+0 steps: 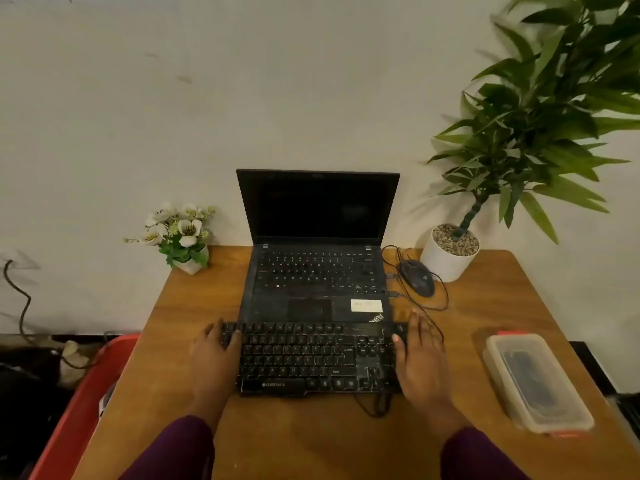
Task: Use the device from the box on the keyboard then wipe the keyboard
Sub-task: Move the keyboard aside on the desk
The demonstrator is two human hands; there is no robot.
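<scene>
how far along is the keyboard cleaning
Nothing looks done: the clear plastic box is lidded, a dark device inside. In hand: the left hand grips the keyboard at its left end, the right hand rests on its right end. Left: open the box, use the device, wipe.

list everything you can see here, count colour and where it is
keyboard: 1, black, table front centre, against laptop
laptop: 1, black, open, behind keyboard
mouse: 1, black, wired, right of laptop
box: 1, clear with orange clips, lid on, table right
device: 1, dark, inside box
flower pot: 1, white blooms, by table's back left corner
potted plant: 1, green in white pot, back right
table: 1, brown wood
container: 1, red, left of table
left hand: 1, grips keyboard's left end
right hand: 1, rests on keyboard's right end, fingers straight
</scene>
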